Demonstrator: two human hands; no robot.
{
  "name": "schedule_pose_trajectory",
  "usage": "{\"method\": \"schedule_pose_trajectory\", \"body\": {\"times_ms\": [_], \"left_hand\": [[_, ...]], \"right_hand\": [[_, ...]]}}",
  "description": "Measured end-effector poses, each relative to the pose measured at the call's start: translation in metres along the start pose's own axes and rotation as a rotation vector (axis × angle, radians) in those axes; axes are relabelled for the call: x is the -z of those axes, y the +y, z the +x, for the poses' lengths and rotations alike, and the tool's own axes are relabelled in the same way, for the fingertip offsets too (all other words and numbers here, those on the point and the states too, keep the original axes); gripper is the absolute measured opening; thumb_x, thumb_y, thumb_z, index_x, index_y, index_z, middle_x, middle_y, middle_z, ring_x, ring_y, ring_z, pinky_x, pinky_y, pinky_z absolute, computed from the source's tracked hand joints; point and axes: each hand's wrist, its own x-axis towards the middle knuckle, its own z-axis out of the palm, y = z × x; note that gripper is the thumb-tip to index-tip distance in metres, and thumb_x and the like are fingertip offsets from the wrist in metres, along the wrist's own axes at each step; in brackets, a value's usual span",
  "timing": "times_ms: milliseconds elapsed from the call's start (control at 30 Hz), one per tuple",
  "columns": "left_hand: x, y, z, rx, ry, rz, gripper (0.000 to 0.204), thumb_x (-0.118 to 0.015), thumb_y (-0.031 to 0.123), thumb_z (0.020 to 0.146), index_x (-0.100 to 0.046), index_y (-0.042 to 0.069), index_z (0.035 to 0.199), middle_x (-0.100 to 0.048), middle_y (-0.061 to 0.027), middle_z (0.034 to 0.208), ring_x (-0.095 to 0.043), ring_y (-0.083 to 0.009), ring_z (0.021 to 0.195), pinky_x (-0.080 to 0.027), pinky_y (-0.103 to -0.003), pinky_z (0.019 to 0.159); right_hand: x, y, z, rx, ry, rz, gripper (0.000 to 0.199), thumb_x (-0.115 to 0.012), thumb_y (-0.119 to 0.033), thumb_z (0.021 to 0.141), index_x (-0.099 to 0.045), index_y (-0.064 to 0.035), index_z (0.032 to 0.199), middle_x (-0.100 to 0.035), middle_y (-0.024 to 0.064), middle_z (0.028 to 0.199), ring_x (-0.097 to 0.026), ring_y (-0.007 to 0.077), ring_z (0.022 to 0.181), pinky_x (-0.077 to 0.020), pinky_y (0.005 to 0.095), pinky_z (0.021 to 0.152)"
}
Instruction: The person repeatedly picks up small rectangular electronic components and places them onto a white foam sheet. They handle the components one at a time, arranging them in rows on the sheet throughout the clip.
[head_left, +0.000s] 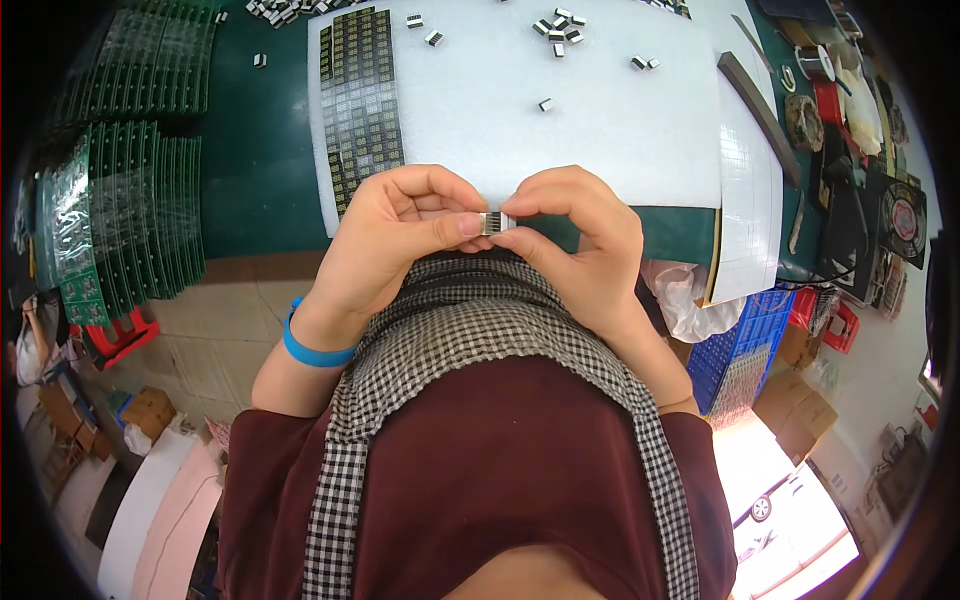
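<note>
My left hand, with a blue band at its wrist, pinches one end of a small black-and-white pin connector between thumb and fingertips. From the other side, the thumb and forefinger of my right hand close on its white end. The connector is held in front of my checked apron, at the near edge of a white foam sheet; a row of thin pins or stripes shows on it. Beyond my left hand, a panel of small dark circuit boards lies on the foam.
Similar small connectors are scattered on the foam, with a pile at the far left. Stacked green circuit boards stand at left on the green table. A dark bar lies at right, above a blue crate.
</note>
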Motion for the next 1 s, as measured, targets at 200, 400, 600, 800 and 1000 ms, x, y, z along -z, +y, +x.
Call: {"method": "schedule_pose_trajectory", "body": {"times_ms": [200,400,600,800,1000], "left_hand": [[-0.002,-0.002,0.001,0.01,0.019,0.05,0.011,-0.065,0.004,0.082,-0.06,-0.002,0.09,-0.065,-0.0082,0.082,-0.064,-0.0118,0.073,-0.054,-0.024,0.07],[0.0,-0.007,0.001,-0.024,0.0,0.005,0.008,-0.064,0.0,0.083,-0.061,-0.002,0.089,-0.066,-0.0088,0.085,-0.065,-0.0135,0.077,-0.054,-0.024,0.072],[-0.003,-0.009,0.002,-0.048,0.034,0.073,0.007,-0.064,-0.001,0.083,-0.061,-0.003,0.09,-0.066,-0.0089,0.085,-0.065,-0.0132,0.078,-0.054,-0.024,0.072],[-0.016,-0.005,-0.002,-0.072,0.183,0.484,0.014,-0.061,-0.004,0.082,-0.06,-0.004,0.096,-0.065,-0.0093,0.087,-0.064,-0.0119,0.08,-0.053,-0.023,0.074],[-0.021,0.006,-0.001,0.023,0.066,0.579,0.022,-0.054,-0.008,0.077,-0.057,-0.004,0.099,-0.064,-0.0078,0.092,-0.063,-0.0112,0.083,-0.052,-0.022,0.075]], "right_hand": [[0.0,-0.001,-0.001,-0.001,-0.01,-0.006,0.023,-0.077,0.0,0.066,-0.065,-0.0037,0.085,-0.063,0.0071,0.084,-0.062,0.0169,0.076,-0.0501,0.0263,0.064],[0.002,-0.002,0.0,0.006,-0.027,-0.024,0.022,-0.077,-0.001,0.066,-0.065,-0.0037,0.083,-0.064,0.0072,0.082,-0.062,0.0171,0.075,-0.0499,0.0264,0.064],[0.004,-0.001,0.003,0.043,-0.043,-0.064,0.019,-0.076,-0.002,0.066,-0.064,-0.0037,0.08,-0.063,0.0067,0.08,-0.062,0.0172,0.071,-0.0496,0.0263,0.059],[-0.001,-0.003,-0.003,0.148,-0.131,-0.424,0.015,-0.071,-0.005,0.07,-0.062,-0.006,0.082,-0.059,0.0044,0.079,-0.06,0.0188,0.064,-0.0489,0.0276,0.053],[-0.001,-0.005,-0.006,0.029,-0.189,-0.263,0.018,-0.07,-0.002,0.071,-0.062,-0.0045,0.087,-0.06,0.005,0.084,-0.062,0.0174,0.067,-0.0514,0.0255,0.057]]}}
